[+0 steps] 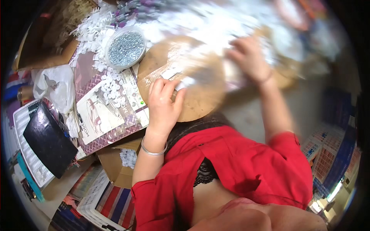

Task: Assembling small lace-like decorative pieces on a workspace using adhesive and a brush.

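Observation:
My left hand (163, 106) rests at the left part of a round brown board (206, 98). Its thumb and index finger close on a small white plastic piece (179, 85). Another small white piece lies on the board just beyond the fingertips. My right hand (252, 59) is over the board's right edge, beside a heap of white pieces (208, 23). Motion smears its fingers, so whether they hold anything is unclear. Left of the board's far side stands a round clear tub (126, 47) full of small silvery metal parts.
Small round white parts (113, 90) lie on printed sheets left of the board. A white plastic bag (56, 86) and a black curved object on a white tray (23, 115) are farther left. Below the table edge sits an open cardboard box (123, 179). Bright blur hides much of the far right.

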A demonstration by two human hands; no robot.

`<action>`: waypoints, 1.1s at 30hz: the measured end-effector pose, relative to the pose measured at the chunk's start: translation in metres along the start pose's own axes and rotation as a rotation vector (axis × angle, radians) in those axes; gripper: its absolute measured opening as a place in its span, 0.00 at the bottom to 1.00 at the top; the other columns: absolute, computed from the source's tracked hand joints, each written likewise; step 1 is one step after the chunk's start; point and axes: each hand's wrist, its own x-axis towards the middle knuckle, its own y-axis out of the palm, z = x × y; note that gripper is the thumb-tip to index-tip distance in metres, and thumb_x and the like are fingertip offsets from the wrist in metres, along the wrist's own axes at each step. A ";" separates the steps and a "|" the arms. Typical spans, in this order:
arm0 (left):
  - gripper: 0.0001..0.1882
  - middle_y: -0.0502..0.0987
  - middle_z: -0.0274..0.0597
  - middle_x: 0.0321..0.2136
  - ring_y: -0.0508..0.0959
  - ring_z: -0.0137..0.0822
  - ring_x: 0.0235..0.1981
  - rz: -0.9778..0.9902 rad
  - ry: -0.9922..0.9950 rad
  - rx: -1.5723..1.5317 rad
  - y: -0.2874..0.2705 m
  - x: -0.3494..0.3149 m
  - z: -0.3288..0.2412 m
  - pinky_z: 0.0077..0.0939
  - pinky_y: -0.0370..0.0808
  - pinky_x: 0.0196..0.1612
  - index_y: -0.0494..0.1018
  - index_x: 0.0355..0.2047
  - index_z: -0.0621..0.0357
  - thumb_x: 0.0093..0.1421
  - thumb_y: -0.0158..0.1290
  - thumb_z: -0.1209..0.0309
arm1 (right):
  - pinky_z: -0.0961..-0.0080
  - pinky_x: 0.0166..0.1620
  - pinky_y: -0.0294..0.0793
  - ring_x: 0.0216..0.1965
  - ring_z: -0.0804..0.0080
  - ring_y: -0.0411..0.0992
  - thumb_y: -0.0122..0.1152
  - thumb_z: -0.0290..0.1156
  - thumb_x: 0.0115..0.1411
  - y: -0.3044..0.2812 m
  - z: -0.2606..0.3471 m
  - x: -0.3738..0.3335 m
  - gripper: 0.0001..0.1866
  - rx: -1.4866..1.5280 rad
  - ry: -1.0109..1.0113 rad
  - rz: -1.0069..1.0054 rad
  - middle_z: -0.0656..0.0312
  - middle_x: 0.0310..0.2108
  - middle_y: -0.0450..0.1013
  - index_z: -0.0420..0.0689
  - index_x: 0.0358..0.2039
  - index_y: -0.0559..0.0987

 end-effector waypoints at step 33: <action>0.11 0.73 0.45 0.30 0.74 0.47 0.34 -0.069 0.042 -0.033 0.007 -0.009 0.009 0.39 0.71 0.39 0.79 0.34 0.61 0.49 0.64 0.75 | 0.71 0.38 0.78 0.34 0.63 0.76 0.59 0.21 0.51 0.049 0.084 -0.015 0.16 0.041 -0.676 0.208 0.63 0.36 0.77 0.45 0.42 0.79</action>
